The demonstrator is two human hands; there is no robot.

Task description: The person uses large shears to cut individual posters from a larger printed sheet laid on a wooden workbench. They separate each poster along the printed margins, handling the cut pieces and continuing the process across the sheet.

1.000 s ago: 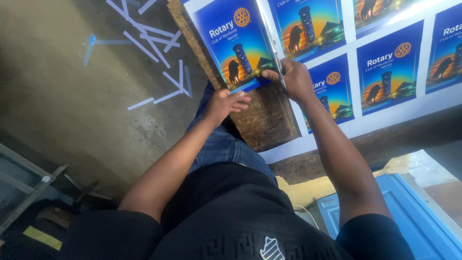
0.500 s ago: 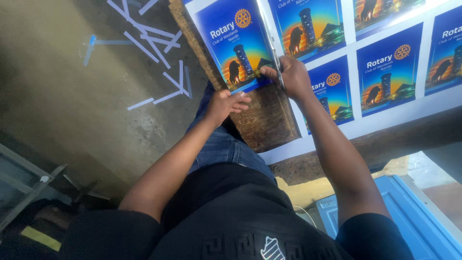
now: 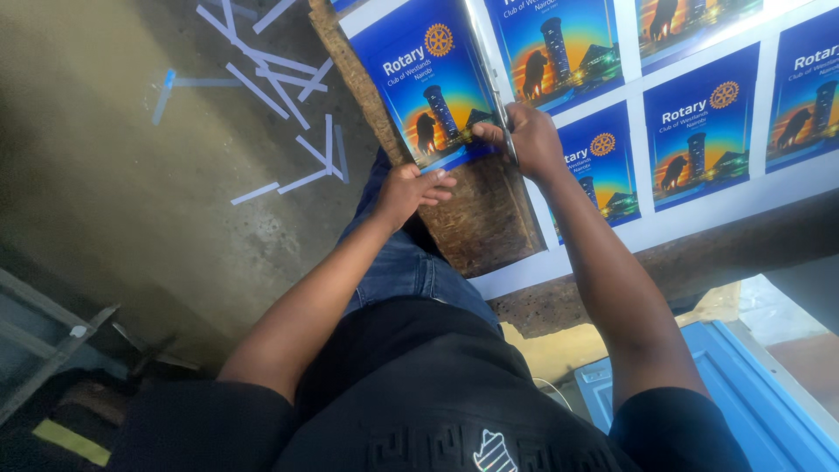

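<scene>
A blue print showing a tower and a lion lies on a rough wooden board. My left hand pinches the print's lower edge over the board. My right hand is closed on a thin metal tool that runs along the print's right edge; whether it is a blade or a ruler is unclear. To the right of it lies the large white sheet, printed with several more of the same blue prints.
Cut white and blue paper strips lie scattered on the concrete floor at the upper left. A blue box sits at the lower right and a grey metal frame at the lower left. My jeans-clad knee is under the board.
</scene>
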